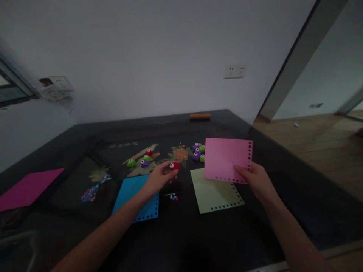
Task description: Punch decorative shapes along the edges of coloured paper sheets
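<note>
Between the fingers and thumb of my left hand (163, 176) is a small red hole punch (175, 166) shaped like a one-eyed creature. My right hand (256, 179) pinches a pink sheet of paper (225, 158) by its lower right corner, thumb on top. Punched holes run down the right edge of this sheet and along part of its bottom edge. Partly under it, a pale green sheet (211, 194) lies on the table with holes on two edges. A blue sheet (129, 192), also punched on two edges, is partly covered by my left forearm.
Several coloured one-eyed punches (145, 163) stand at the left back, with another cluster (197, 152) behind the pink sheet. Paper bits (90, 193) lie left, a few (174, 197) in the middle. A magenta sheet (30, 187) and brown cylinder (200, 116) rest on the dark table (176, 241).
</note>
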`<state>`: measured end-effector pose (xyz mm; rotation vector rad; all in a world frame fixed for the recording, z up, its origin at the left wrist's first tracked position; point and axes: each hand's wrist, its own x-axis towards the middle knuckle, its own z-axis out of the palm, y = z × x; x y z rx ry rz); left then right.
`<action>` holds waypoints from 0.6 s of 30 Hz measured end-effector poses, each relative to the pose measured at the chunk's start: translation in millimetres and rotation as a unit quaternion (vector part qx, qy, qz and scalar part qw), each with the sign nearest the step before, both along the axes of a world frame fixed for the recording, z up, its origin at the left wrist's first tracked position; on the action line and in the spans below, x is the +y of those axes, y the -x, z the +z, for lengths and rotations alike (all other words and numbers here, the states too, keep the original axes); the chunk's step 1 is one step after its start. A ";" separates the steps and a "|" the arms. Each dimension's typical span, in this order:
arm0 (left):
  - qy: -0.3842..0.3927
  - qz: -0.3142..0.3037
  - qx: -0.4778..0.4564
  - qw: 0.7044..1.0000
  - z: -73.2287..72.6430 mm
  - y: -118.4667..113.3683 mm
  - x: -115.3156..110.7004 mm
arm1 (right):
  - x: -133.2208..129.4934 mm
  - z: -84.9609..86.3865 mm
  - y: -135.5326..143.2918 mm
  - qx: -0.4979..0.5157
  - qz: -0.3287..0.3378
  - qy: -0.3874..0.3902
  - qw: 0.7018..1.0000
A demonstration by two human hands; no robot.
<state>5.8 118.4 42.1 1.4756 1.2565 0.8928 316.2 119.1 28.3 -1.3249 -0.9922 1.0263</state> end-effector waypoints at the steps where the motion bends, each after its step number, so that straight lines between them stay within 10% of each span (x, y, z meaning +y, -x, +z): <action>1: -0.022 -0.004 0.004 1.000 1.2 -6.8 9.6 | -0.2 0.2 0.6 -0.002 0.005 0.003 1.000; 10: -0.111 0.048 0.128 0.984 -28.4 -56.6 113.5 | 3.4 -7.4 -3.1 -0.013 0.028 -0.002 1.000; 18: -0.114 0.045 0.280 0.952 -52.4 -72.3 142.9 | 4.7 -9.0 -3.6 -0.015 0.034 -0.003 0.999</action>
